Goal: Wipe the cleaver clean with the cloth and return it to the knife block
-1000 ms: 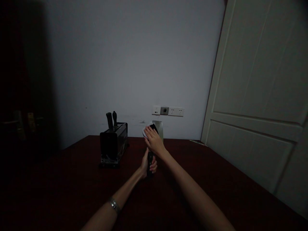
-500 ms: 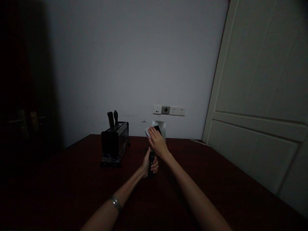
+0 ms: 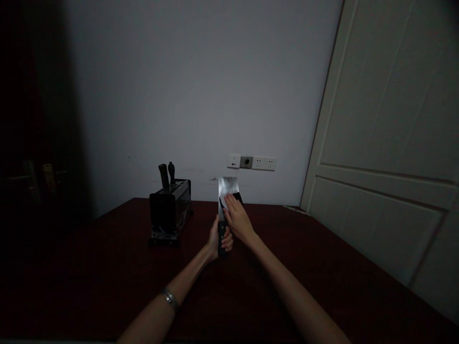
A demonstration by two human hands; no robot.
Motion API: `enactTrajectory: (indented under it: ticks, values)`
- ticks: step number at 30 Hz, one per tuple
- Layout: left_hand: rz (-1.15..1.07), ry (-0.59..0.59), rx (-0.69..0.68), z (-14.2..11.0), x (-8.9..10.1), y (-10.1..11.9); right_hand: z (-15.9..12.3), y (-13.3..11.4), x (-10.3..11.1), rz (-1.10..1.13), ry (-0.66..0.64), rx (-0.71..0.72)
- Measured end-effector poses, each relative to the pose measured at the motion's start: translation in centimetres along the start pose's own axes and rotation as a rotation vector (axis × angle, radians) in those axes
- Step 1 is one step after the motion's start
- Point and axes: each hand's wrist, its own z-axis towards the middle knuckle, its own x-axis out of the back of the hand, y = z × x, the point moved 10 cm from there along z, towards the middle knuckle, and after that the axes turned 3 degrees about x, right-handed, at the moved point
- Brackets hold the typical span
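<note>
A cleaver [image 3: 228, 184] stands upright above the table, its broad metal blade up and its black handle down. My left hand [image 3: 215, 239] is wrapped round the handle. Across the lower part of the blade lies my right hand [image 3: 237, 218], pressing a black and white cloth [image 3: 224, 202] against the metal. The fingers of that hand are close together and cover most of the cloth. To the left is a black knife block [image 3: 163, 216] with two dark handles sticking out of its top.
The dark red table [image 3: 201, 306] reaches back to a pale wall. Sockets and switches [image 3: 263, 164] sit low on that wall. A thin flat strip [image 3: 297, 210] lies at the far right corner, beside a white panelled door [image 3: 380, 220].
The cleaver has turned and shifted slightly left, so more of its blade face shows. My right hand and the cloth have slid a little down the blade.
</note>
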Motion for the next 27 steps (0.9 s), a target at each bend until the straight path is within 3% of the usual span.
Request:
enactTrajectory:
  ticks: [3,5,9,12,15,18,24,27]
  values:
    - [-0.008,0.058,-0.004,0.0,0.7,0.4,-1.4,-1.4,-0.4,0.001,-0.038,0.046]
    - [0.003,0.021,0.0,-0.1,0.3,0.6,-1.1,-1.3,-0.2,0.001,-0.039,0.058]
    - [0.031,-0.106,0.021,-0.4,-0.9,0.5,1.6,1.0,1.1,-0.004,-0.002,0.034]
    - [0.047,-0.151,0.041,-0.5,-1.2,0.2,3.7,3.1,2.0,-0.012,0.005,0.018]
    - [0.054,-0.173,0.045,-0.5,-1.5,0.3,4.3,3.6,2.6,-0.01,-0.016,0.061]
    - [0.044,-0.187,0.054,-0.8,-1.9,0.5,3.0,2.4,2.7,-0.008,-0.053,0.125]
    - [-0.007,-0.142,0.013,-1.1,-1.9,1.8,-2.1,-2.0,2.1,0.017,-0.214,0.311]
    - [-0.007,-0.151,0.017,-1.2,-2.1,1.8,-3.0,-2.4,2.2,0.016,-0.256,0.342]
